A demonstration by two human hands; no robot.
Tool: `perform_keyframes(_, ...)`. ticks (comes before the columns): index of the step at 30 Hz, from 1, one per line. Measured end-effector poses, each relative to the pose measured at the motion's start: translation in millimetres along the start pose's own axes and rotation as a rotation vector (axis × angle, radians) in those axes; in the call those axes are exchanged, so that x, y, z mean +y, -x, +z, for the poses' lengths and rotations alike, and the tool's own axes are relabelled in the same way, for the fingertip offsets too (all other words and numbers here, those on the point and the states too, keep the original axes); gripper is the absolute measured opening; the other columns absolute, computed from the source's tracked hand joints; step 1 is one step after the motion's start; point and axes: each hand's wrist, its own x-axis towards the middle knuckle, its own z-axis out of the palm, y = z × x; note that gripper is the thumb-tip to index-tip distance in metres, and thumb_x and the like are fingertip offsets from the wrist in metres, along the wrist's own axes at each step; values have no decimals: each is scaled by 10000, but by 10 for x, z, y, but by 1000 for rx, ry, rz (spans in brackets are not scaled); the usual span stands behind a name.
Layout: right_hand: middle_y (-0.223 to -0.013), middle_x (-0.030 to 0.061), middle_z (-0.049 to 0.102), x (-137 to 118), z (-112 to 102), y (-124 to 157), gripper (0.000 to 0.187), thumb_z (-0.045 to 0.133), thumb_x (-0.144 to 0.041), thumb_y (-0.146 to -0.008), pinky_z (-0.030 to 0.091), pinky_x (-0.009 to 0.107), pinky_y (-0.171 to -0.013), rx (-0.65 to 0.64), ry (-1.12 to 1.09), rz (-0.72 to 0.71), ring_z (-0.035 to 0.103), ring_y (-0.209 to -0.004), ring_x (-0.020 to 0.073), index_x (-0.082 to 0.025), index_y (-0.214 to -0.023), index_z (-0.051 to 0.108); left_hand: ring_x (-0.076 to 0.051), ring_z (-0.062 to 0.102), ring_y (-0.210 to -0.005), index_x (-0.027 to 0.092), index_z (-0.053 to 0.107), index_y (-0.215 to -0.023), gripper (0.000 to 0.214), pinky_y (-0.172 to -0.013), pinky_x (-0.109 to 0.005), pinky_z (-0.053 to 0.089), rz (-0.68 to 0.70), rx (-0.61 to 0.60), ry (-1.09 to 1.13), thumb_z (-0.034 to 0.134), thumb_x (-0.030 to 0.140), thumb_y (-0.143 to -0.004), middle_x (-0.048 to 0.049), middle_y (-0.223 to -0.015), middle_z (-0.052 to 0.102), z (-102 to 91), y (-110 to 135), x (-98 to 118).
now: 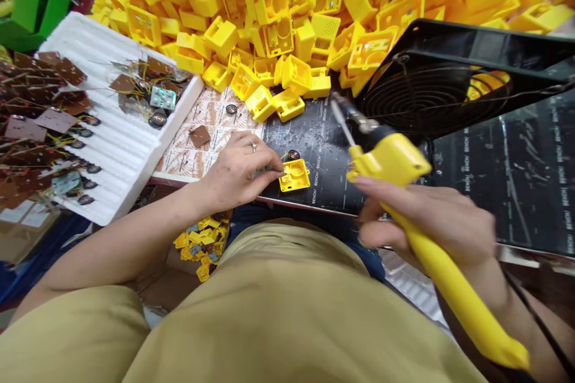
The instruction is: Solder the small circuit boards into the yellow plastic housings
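My left hand (242, 169) has thumb and forefinger pinched together at the left edge of a small open yellow plastic case (302, 176). What the fingertips hold, if anything, is too small to make out. The case lies open side up near the bench edge, and a small round black speaker (293, 155) with thin wires rests against its far rim. Wrapped around the grip of a yellow soldering gun (399, 158) is my right hand (431, 221). The gun's metal tip points away from me, above the bench and to the right of the case.
Yellow cases (269, 0) are heaped along the back. A black fan (431, 90) stands at right. On the left, a white foam tray (121, 149) bears brown circuit boards (36, 125) and speakers. A brown board piece (199, 136) and another speaker (231, 109) lie nearby.
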Motion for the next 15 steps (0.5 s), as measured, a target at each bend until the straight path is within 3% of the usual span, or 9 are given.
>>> perform_keyframes(3, -763, -10, 683, 64, 318, -169, 102, 657, -277, -938, 538, 249, -668, -10, 101, -96, 672, -696, 131, -230, -1028, 650, -171, 625, -816, 198, 683, -847, 166, -942, -378, 414, 58, 31, -46, 565, 248, -953, -14, -841, 754, 47, 29, -35)
perform_keyframes(5, -845, 39, 694, 128, 544, -249, 269, 646, -426, -935, 555, 315, -758, -17, 140, -189, 677, -804, 182, -193, -1069, 625, -173, 619, -804, 197, 688, -845, 167, -947, -390, 403, 103, 40, -85, 559, 223, -948, -11, -831, 753, 63, 43, -52)
perform_keyframes(9, -862, 67, 690, 179, 879, -286, 247, 663, -362, -927, 536, 360, -777, 47, 255, -151, 650, -804, 218, -176, -1082, 616, -204, 628, -873, 193, 704, -834, 158, -938, -412, 404, 84, 8, -130, 570, 204, -916, -32, -899, 752, 73, 52, -63)
perform_keyframes(12, -875, 72, 701, 130, 859, -261, 311, 689, -413, -904, 535, 384, -817, 104, 299, -116, 657, -794, 225, -184, -1104, 621, -223, 649, -921, 179, 711, -848, 151, -915, -408, 426, 5, -46, -90, 578, 228, -902, -55, -971, 748, 71, 23, -52)
perform_keyframes(15, -837, 14, 711, 16, 505, -185, 324, 716, -398, -888, 541, 324, -849, 88, 207, -76, 675, -761, 177, -233, -1157, 638, -222, 670, -921, 176, 711, -849, 146, -898, -390, 446, -74, -123, -37, 581, 229, -887, -50, -956, 747, 59, -33, -35)
